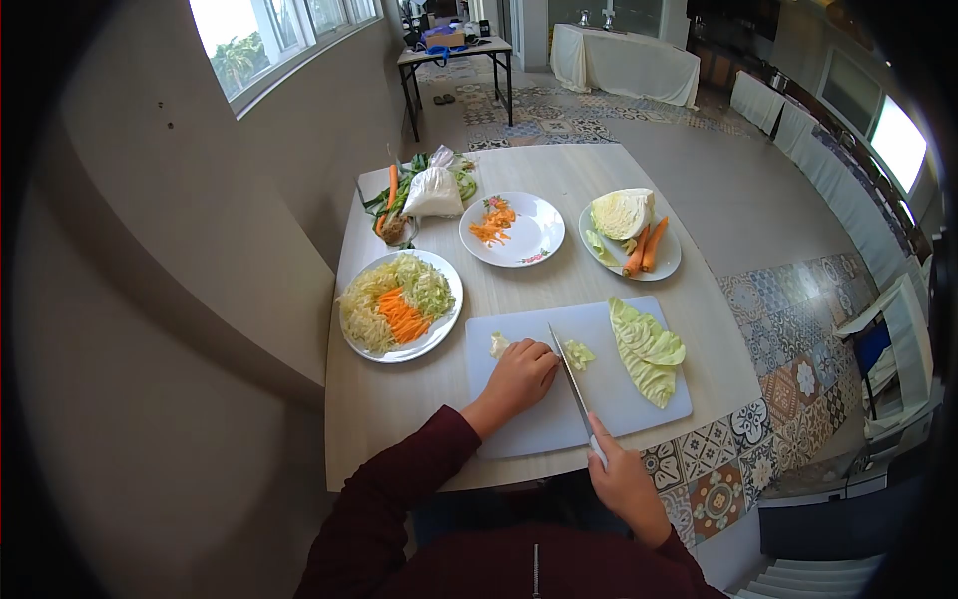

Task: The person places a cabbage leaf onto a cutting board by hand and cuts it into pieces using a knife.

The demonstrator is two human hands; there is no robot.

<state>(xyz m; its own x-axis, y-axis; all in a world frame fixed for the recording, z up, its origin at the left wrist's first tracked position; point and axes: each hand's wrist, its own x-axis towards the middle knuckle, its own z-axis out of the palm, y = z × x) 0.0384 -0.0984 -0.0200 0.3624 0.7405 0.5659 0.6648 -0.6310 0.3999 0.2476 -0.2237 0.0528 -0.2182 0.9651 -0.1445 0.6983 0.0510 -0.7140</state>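
My right hand [621,479] grips the white handle of a kitchen knife [573,375], whose blade points away from me over a white cutting board [539,436]. Beside the blade, my left hand [522,375] presses down with curled fingers on the board; a pale bit of cabbage shows at its far left side, and what lies under the fingers is hidden. Just right of the blade is a small pile of cut cabbage [579,354]. Larger cabbage leaves [647,351] rest on the board's right part.
Left of the board stands a plate [452,317] of shredded cabbage and carrot. Behind are a plate [544,235] with carrot peelings and a plate [599,262] with half a cabbage and carrots. A plastic bag [434,193] and vegetables sit at the far left, near the wall.
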